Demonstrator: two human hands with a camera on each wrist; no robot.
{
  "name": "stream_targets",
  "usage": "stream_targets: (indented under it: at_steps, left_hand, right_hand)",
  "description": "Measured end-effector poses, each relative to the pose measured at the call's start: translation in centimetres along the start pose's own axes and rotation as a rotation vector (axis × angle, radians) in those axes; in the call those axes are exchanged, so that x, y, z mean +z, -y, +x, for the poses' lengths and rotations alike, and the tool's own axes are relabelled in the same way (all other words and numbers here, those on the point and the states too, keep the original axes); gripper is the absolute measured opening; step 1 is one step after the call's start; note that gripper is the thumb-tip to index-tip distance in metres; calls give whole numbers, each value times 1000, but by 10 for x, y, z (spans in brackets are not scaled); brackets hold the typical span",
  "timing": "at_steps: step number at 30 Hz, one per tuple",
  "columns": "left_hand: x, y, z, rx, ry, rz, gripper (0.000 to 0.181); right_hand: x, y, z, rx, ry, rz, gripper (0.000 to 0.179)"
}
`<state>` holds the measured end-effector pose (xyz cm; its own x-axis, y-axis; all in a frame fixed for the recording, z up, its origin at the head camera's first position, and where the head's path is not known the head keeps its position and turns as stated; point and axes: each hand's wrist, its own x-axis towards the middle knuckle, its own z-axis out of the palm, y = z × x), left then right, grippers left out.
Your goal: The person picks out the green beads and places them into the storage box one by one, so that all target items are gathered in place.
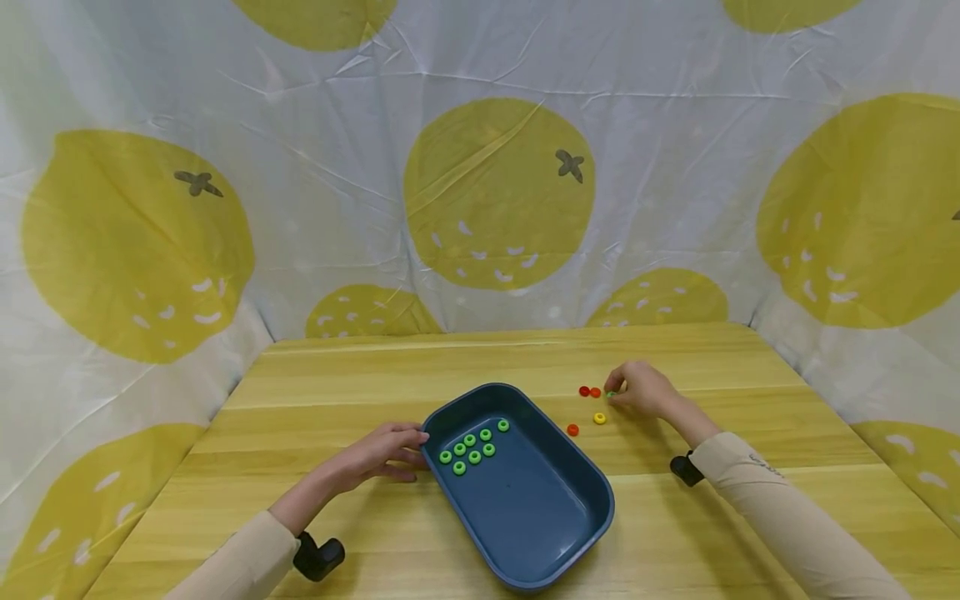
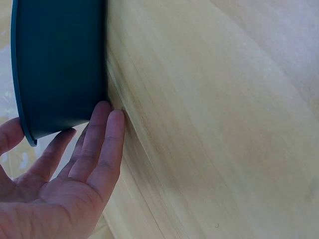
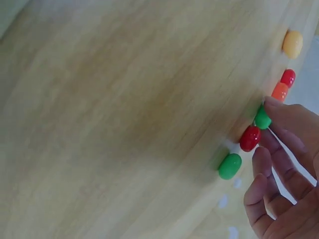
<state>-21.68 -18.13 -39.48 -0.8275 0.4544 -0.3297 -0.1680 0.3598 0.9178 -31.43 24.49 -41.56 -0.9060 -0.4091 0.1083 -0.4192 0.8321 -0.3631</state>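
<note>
A dark blue tray (image 1: 525, 500) stands on the table, with several green ring-shaped beads (image 1: 475, 457) inside near its far left end. My left hand (image 1: 386, 452) holds the tray's left rim; in the left wrist view the thumb is at the rim and the fingers lie along the outer wall. Right of the tray, my right hand (image 1: 647, 390) pinches a green bead (image 3: 262, 118) between thumb and fingertips, close over the table. Beside it lie a dark red bead (image 1: 584, 391) and an orange bead (image 1: 596, 392). A yellow bead (image 1: 599, 418) and a red-orange bead (image 1: 573, 430) sit nearer the tray.
Another green bead (image 3: 230, 166) and a red bead (image 3: 249, 138) show near the right fingers in the right wrist view. The wooden table (image 1: 360, 375) backs onto a curtain (image 1: 645, 208) printed with lemons.
</note>
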Motion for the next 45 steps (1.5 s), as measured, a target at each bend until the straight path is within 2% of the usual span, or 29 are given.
stream_targets:
  at_steps: [5, 8, 18, 23, 26, 31, 45]
  left_hand:
    - [-1, 0, 1, -3, -5, 1, 52]
    - [-1, -1, 0, -4, -4, -2, 51]
    - [-1, -1, -1, -1, 6, -4, 52]
    - [-1, -1, -1, 5, 14, -4, 52]
    - [-1, 0, -1, 6, 15, -1, 51]
    - [-1, 0, -1, 7, 15, 1, 51]
    - [-1, 0, -1, 5, 8, -7, 51]
  right_hand:
    - [-1, -1, -2, 5, -14, -3, 10]
    - [-4, -1, -3, 28, -19, 32, 12]
    - [-18, 13, -8, 91, -159, 298, 26]
    - [-28, 32, -3, 126, -147, 406, 32]
    - [-35, 49, 2, 104, -139, 432, 30]
    - [-41, 78, 12, 11, -146, 420, 24]
    - [-31, 142, 38, -138, -105, 434, 19]
